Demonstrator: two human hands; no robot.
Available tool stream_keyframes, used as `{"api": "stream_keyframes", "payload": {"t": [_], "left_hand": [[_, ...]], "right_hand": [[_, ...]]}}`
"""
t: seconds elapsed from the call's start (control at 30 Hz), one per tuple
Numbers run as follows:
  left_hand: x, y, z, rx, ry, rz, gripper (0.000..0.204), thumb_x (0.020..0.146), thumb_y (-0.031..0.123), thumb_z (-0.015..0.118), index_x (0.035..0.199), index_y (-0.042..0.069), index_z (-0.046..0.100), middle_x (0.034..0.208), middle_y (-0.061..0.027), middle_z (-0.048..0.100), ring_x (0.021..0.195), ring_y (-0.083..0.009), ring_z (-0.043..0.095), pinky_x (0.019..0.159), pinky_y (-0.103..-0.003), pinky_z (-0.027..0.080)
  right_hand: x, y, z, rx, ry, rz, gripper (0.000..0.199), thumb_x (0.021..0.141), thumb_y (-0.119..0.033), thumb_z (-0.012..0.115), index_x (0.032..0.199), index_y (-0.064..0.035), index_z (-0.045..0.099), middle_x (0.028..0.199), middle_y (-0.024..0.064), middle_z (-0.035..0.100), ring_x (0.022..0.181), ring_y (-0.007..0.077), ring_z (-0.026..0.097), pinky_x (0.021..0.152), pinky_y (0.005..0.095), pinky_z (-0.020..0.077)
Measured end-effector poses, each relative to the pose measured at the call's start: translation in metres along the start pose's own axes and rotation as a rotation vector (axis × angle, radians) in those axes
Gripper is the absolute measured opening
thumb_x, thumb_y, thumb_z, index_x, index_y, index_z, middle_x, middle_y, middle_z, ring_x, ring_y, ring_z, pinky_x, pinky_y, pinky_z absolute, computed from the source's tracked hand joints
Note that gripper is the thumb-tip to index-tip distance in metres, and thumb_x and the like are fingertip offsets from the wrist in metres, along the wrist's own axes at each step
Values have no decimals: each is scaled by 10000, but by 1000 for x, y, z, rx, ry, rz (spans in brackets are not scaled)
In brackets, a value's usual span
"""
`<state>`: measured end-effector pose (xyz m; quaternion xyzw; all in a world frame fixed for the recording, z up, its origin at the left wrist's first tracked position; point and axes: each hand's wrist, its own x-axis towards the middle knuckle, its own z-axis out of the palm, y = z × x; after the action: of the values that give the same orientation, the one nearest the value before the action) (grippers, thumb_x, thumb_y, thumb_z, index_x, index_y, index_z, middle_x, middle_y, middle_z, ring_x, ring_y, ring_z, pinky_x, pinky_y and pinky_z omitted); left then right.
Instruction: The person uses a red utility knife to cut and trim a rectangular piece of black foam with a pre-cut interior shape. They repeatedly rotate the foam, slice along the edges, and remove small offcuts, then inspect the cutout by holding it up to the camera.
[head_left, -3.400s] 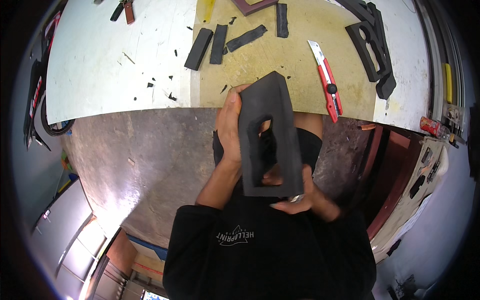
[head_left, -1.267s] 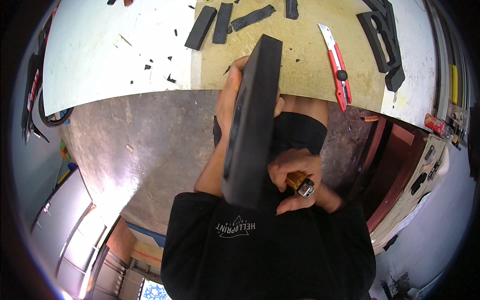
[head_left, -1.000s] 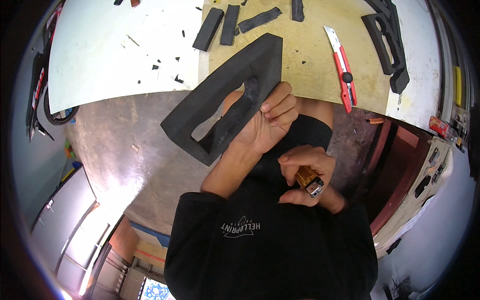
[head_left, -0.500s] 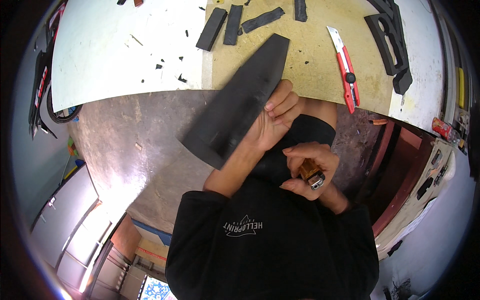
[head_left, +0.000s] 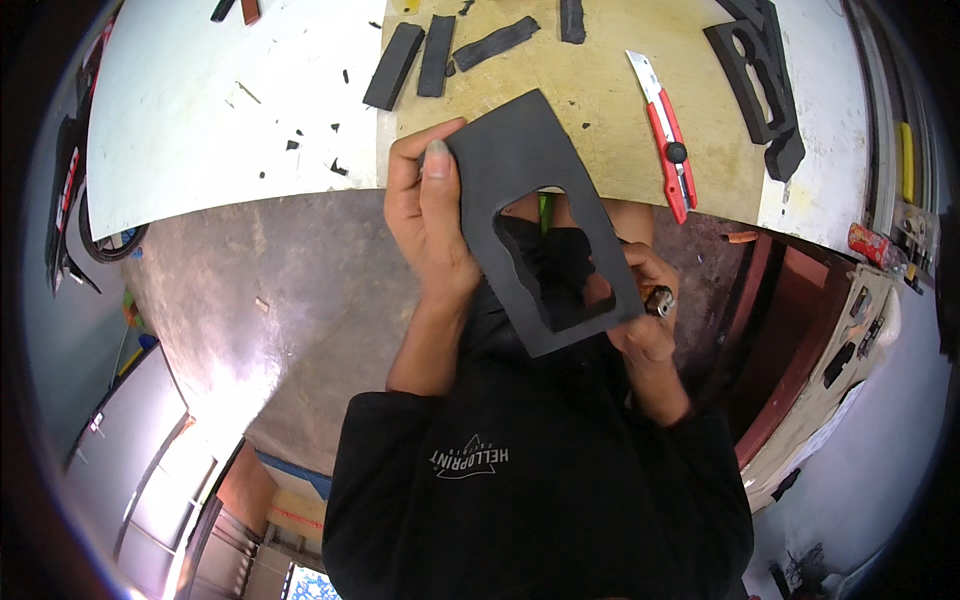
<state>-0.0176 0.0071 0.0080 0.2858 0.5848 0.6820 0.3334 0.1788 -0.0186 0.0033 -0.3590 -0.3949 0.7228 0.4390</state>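
Note:
A flat black foam panel [head_left: 505, 150] with a large irregular cutout is held tilted in front of me, just off the table's near edge. My left hand [head_left: 430, 215] grips its upper left side, thumb on the face and fingers behind. At the lower right corner, my right hand [head_left: 648, 335] is closed round a lighter [head_left: 658, 300], whose metal top shows, and its fingers are against or very near the panel's edge. Whether that hand also bears the panel I cannot tell. My lap and dark clothing show through the cutout.
On the table [head_left: 230, 130] lie a red utility knife [head_left: 670, 150] with its blade out, several black foam strips [head_left: 395, 68] and small scraps. A cut black foam piece [head_left: 750, 85] rests at the right. A reddish-brown cabinet [head_left: 800, 330] stands right of me.
The foam panel has turned from a steep slant to face me, so its cutout shows. My left hand has moved left along it; my right hand with the lighter has come to its lower corner.

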Motion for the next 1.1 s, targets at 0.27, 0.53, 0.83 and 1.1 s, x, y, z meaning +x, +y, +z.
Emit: {"api": "stream_keyframes", "payload": {"t": [0.27, 0.53, 0.83, 1.1], "left_hand": [[-9, 6, 3, 60, 36, 116, 298, 992, 212, 459, 1108, -39, 571, 893, -59, 577, 787, -78, 510, 716, -223, 401], [-14, 16, 7, -2, -257, -6, 186, 979, 92, 522, 1098, -36, 585, 642, 82, 425, 556, 17, 312, 514, -174, 209], [-11, 7, 7, -89, -357, -56, 190, 991, 101, 502, 1100, -27, 591, 652, 83, 426, 569, 20, 307, 525, -171, 213], [-12, 6, 6, -6, -303, 4, 197, 993, 109, 498, 1094, -25, 601, 666, 87, 409, 592, 10, 300, 543, -175, 218]], "right_hand": [[3, 2, -6, 323, -34, 115, 665, 817, -448, 673, 1142, 103, 488, 756, 103, 545, 479, 82, 441, 457, 215, 354], [28, 8, -13, 753, -194, 235, 497, 923, -216, 574, 1305, 82, 467, 1091, 283, 617, 555, 62, 520, 508, 153, 432], [29, 9, -10, 779, -293, 219, 478, 960, -171, 567, 1359, 33, 399, 1037, 262, 647, 481, 28, 462, 456, 125, 380], [26, 5, -12, 569, -235, 264, 392, 979, -254, 564, 1241, 34, 511, 834, 192, 687, 417, 16, 383, 397, 131, 273]]}}
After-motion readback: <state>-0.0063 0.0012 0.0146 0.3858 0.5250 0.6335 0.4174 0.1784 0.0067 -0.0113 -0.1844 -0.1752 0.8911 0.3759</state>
